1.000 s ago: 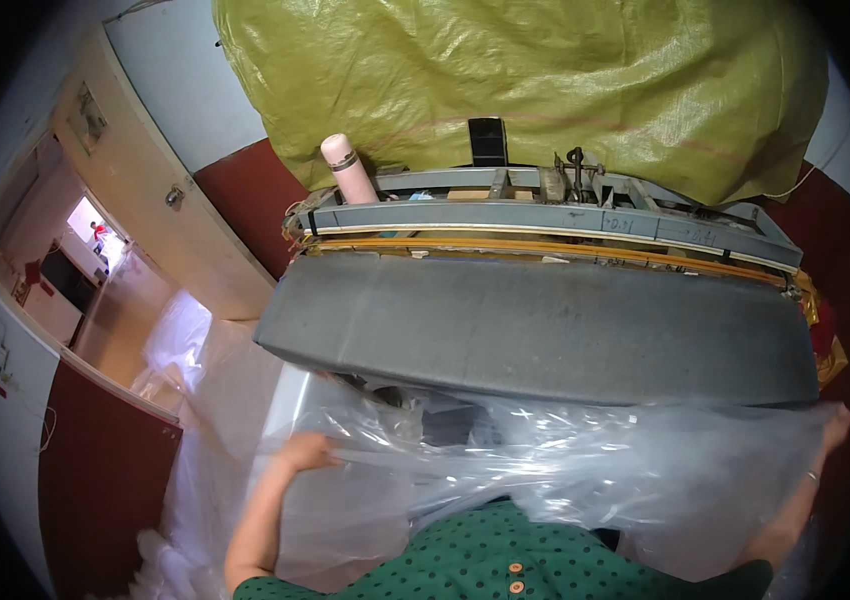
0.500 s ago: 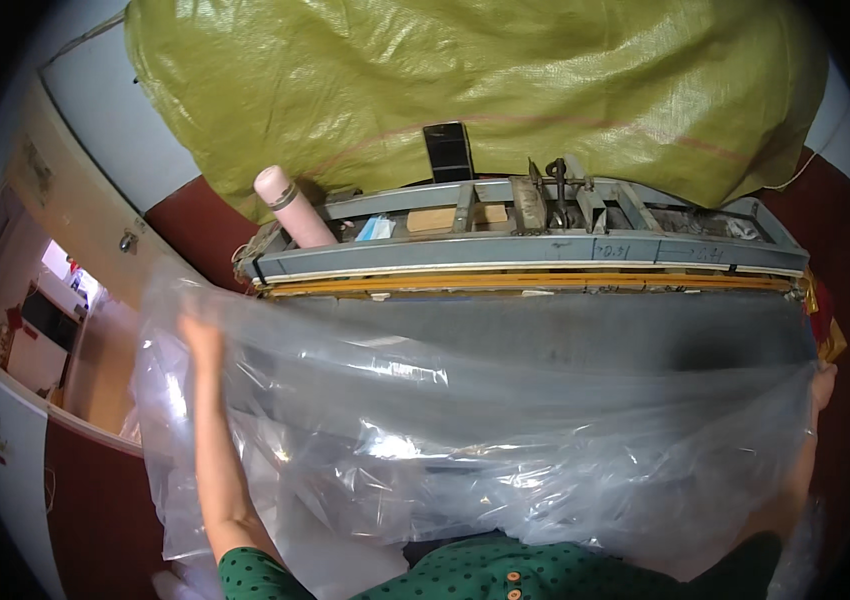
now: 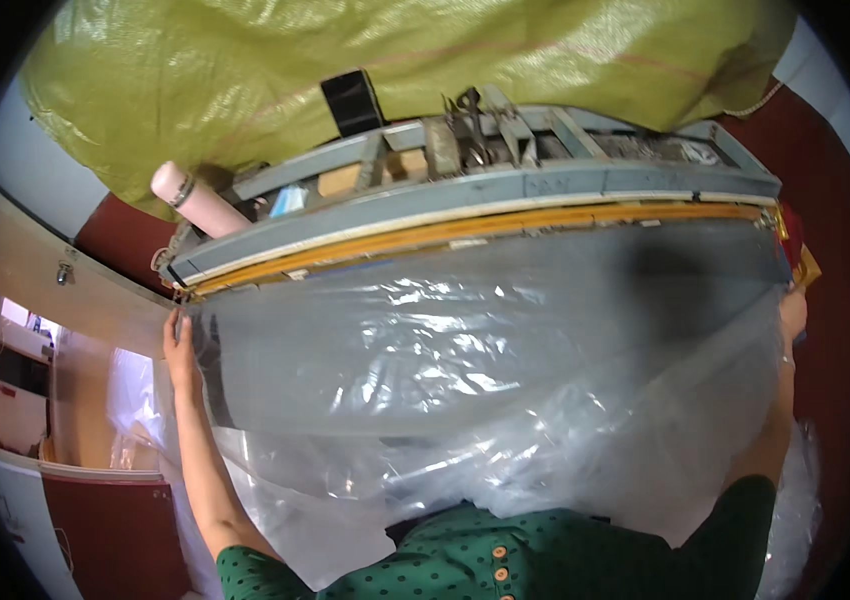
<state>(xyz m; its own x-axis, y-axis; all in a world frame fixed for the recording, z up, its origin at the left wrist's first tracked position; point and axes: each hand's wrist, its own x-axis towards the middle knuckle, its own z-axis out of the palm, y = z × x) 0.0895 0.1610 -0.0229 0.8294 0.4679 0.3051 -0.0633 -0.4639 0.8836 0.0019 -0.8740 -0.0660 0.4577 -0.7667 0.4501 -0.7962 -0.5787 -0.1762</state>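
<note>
A wide clear plastic sheet (image 3: 425,350) stretches between my two hands over a dark grey work surface (image 3: 585,255). My left hand (image 3: 179,350) pinches its far left corner, close to the left end of the orange strips (image 3: 425,235). At the opposite end my right hand (image 3: 793,315) is closed on the sheet's right edge, just below some red and yellow cloth (image 3: 803,265). Bright glints and wrinkles run across the middle of the sheet. Its near part hangs in loose folds against my body.
Behind the orange strips runs a grey metal frame (image 3: 505,185) with compartments holding tools. A pink flask (image 3: 200,200) leans at its left end. A dark phone (image 3: 352,102) rests against a yellow-green woven cover (image 3: 445,50). An open door (image 3: 55,265) stands at the left.
My left hand has come down onto the surface's far left corner, and the raised sheet now lies flatter. My right hand has moved slightly farther away. The view has shifted and tilted.
</note>
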